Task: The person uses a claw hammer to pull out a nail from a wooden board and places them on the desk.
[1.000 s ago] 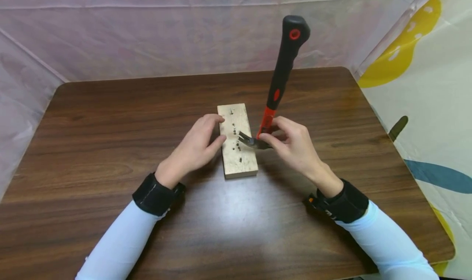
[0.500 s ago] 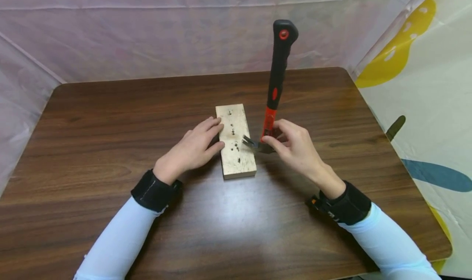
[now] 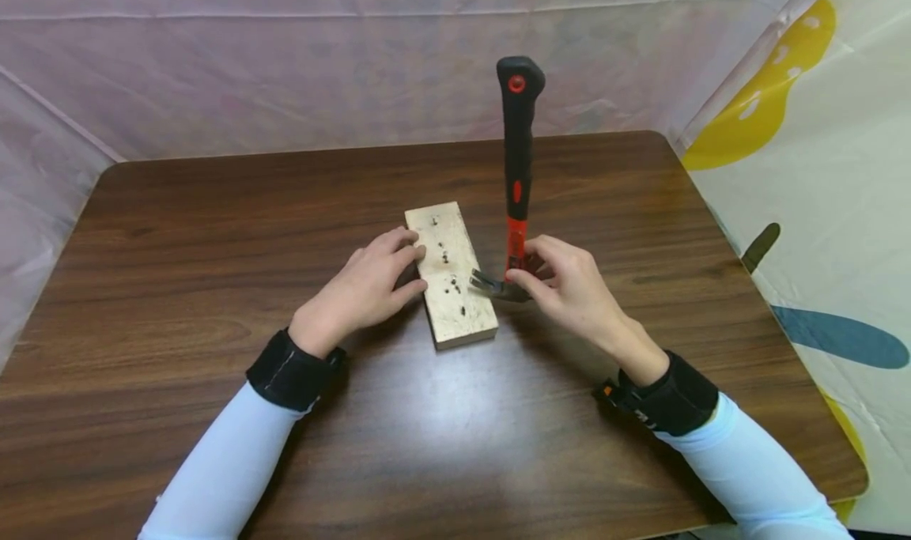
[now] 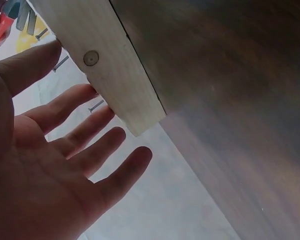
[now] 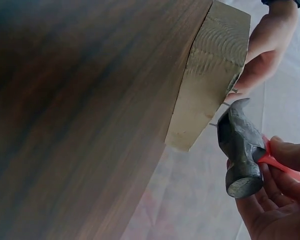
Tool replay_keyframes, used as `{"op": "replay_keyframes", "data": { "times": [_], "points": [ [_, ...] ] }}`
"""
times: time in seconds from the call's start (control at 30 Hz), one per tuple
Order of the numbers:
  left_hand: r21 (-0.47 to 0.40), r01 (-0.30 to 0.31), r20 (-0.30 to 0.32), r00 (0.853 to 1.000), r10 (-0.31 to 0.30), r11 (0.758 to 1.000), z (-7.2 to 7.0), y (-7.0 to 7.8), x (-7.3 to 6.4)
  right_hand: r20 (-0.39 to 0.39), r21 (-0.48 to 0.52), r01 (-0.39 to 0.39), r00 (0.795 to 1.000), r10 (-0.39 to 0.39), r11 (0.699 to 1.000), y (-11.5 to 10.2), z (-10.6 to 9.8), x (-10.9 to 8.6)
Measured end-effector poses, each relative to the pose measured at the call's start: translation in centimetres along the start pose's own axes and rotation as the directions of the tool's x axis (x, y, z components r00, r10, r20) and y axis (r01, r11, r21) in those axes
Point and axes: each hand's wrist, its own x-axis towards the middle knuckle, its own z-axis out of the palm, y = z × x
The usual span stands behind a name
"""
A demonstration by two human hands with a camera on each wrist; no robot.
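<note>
A pale wooden block (image 3: 470,323) lies on the brown table, with several small nails and dark holes on its top. In the left wrist view a nail (image 4: 61,64) stands up from it. My left hand (image 3: 363,287) touches the block's left edge with thumb and fingertips, fingers apart and loosely bent. My right hand (image 3: 569,283) pinches a claw hammer (image 3: 518,160) at the red neck, close to the head. The black handle points up; the claw reaches over the block's right edge. In the right wrist view the hammer head (image 5: 237,135) is beside the nails.
The wood-grain table (image 3: 213,247) has rounded corners. A pale cloth (image 3: 285,73) hangs behind it, and a patterned white sheet (image 3: 840,232) lies beyond its right edge. Black bands are strapped round both wrists.
The block has turned, its far end shifting left. The hammer handle has swung left to nearly upright, and its head has come slightly closer to me. My left hand has shifted slightly left.
</note>
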Motion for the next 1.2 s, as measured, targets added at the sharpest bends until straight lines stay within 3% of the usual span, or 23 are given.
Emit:
{"op": "replay_keyframes", "data": {
  "times": [0.23,0.7,1.2],
  "points": [
    [-0.019,-0.019,-0.061,0.998,0.018,1.000,0.2,0.0,-0.3,0.013,-0.001,0.011,1.000,-0.011,1.000,-0.3,0.1,0.2],
    [-0.110,-0.016,-0.037,0.999,0.012,0.994,0.5,-0.3,-0.2,0.071,-0.020,0.084,0.994,-0.083,0.996,-1.1,1.0,1.1],
    [-0.092,-0.004,-0.021,1.000,0.002,0.996,0.4,-0.3,-0.2,0.089,-0.043,0.084,0.993,-0.079,0.996,-1.8,2.0,2.1]
  ]
}}
